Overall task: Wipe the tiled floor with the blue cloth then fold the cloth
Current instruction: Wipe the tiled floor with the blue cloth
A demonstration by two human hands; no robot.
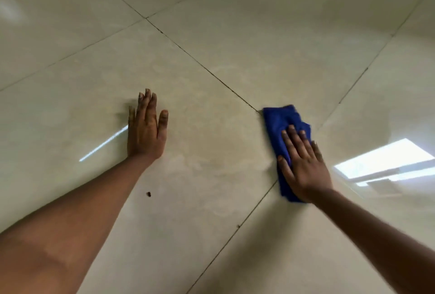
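Observation:
A bunched blue cloth (280, 124) lies on the glossy beige tiled floor (211, 46), right where four tiles meet. My right hand (303, 164) presses flat on the cloth's near half with straight fingers, hiding that part. My left hand (146, 129) rests flat on the bare tile to the left, fingers straight and together, well apart from the cloth.
Dark grout lines (202, 63) cross the floor diagonally. A small dark speck (148, 194) lies on the tile near my left forearm. A bright window reflection (386, 162) shines on the floor at the right.

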